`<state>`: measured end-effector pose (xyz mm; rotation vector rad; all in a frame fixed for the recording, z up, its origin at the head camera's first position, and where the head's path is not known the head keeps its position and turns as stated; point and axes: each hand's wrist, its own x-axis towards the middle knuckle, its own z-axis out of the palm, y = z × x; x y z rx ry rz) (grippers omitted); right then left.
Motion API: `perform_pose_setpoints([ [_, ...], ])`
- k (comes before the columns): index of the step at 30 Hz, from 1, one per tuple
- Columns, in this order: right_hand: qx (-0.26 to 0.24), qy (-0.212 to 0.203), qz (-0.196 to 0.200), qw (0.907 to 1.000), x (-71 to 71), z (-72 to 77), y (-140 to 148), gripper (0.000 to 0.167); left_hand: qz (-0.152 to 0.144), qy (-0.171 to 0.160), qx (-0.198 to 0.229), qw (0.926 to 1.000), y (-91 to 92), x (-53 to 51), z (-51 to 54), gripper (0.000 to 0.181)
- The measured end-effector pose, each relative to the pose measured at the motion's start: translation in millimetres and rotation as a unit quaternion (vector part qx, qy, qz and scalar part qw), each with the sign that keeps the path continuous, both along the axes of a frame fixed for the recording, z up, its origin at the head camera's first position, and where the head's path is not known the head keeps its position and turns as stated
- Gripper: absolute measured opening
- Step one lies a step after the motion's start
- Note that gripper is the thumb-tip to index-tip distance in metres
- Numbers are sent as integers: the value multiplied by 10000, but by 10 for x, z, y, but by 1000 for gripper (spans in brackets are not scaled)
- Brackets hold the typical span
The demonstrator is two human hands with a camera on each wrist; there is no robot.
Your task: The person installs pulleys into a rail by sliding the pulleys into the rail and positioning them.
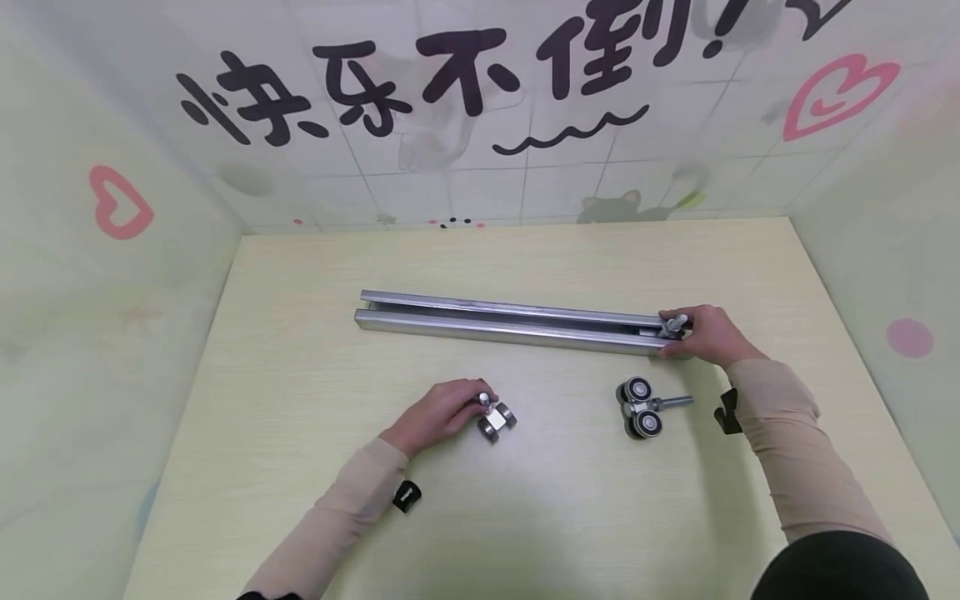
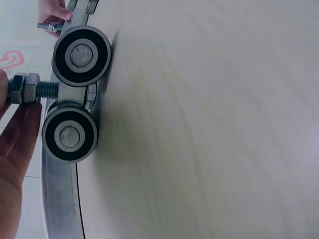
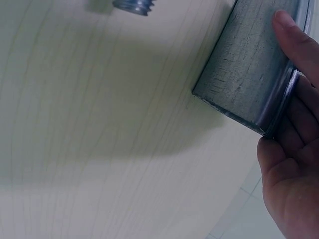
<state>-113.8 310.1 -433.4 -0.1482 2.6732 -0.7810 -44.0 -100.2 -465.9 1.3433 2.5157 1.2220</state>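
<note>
My left hand pinches the threaded bolt of a roller trolley, whose wheels are at the tabletop. The left wrist view shows that trolley's wheels close up, with the fingers at the nuts on its bolt. At the far right, my right hand grips the end of a long metal channel track, thumb on the near side. A second trolley sits in the track's slot at that end, its bolt pointing up. In the right wrist view, the thumb presses the track's side wall.
A third roller trolley lies on the table in front of the track's right end, its bolt pointing right. The wooden tabletop is bounded by a printed back wall and side walls.
</note>
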Motion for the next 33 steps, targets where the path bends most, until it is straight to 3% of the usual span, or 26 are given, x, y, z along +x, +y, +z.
perform_pose_setpoints([
  [13, 28, -17, 7, 10000, 6, 15, -8, 65, 870, 405, 414, 9945, -25, 54, -22, 19],
  [22, 8, -73, -20, 10000, 13, 24, -19, 68, 1034, 521, 487, 9921, -47, 37, -48, 17],
  [28, -2, -63, -8, 10000, 18, 36, -25, 69, 1071, 426, 501, 9921, -48, 33, -56, 18],
  [33, 11, -45, 6, 10000, 17, 38, -18, 69, 1249, 56, 442, 9912, -30, 63, -77, 18],
])
